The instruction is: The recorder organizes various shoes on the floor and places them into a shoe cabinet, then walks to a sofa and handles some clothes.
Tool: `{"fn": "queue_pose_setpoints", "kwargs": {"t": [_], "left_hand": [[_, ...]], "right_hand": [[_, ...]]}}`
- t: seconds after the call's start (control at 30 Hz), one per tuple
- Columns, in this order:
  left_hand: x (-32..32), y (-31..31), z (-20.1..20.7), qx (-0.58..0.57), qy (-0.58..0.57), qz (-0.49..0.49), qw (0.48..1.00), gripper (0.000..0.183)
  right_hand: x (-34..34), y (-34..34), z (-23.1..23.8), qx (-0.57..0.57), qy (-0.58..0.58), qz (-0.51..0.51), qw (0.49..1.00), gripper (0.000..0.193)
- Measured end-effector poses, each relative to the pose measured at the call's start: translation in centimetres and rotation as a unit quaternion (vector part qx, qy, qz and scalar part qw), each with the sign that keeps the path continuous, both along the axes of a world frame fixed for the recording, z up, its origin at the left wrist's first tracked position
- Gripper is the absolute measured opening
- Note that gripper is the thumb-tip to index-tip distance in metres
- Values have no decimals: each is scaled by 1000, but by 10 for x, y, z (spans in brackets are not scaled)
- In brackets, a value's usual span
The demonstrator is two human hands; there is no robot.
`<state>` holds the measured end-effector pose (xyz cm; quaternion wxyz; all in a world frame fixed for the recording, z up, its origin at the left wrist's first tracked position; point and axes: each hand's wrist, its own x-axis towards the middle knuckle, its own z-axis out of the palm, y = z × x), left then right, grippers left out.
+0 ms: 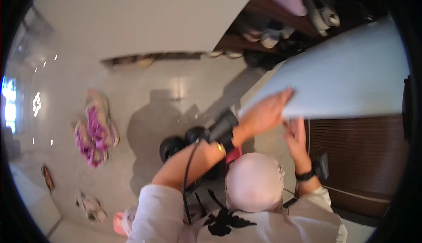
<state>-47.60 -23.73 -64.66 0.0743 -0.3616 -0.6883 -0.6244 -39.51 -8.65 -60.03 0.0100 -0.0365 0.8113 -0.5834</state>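
A pale blue-white door panel [338,76] stands out from a dark shoe cabinet [246,45]. My left hand [268,109] reaches across to it, its fingers stretched out along the panel's near edge. Just right of it, my right hand [296,137] points up at the same lower edge, thumb and fingers apart; its fingertips are blurred. I see nothing held in either hand. Both wrists carry dark strapped devices, and a black cable [187,181] hangs from the left one.
Purple-and-beige sneakers [94,131] lie on the tiled floor at left, with a pale shoe [91,208] nearer me. Shoes [270,36] fill the cabinet shelves. A brown slatted door [356,155] is at right. A pale rounded thing [255,181] sits before my torso.
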Motion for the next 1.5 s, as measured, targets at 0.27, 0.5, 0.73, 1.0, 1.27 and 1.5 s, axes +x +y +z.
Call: {"fn": "queue_pose_setpoints", "kwargs": {"t": [0.27,0.5,0.73,1.0,1.27,1.5], "left_hand": [[-52,-105,24,-333,314,295,839,43],[-109,-90,28,-399,252,314,824,49],[-115,-80,3,-410,242,326,817,44],[110,-192,-130,-552,-279,129,775,53],[278,-191,-154,-414,-592,65,688,82],[271,-163,-195,-381,-577,273,669,32]], "right_hand": [[-150,-91,-16,283,233,102,925,80],[-199,-87,-31,278,268,60,920,79],[-208,-104,-60,147,244,93,954,67],[-45,-92,-181,299,-92,478,821,78],[-9,-102,-209,439,-186,520,709,112],[8,-92,-203,536,-102,506,668,122]]}}
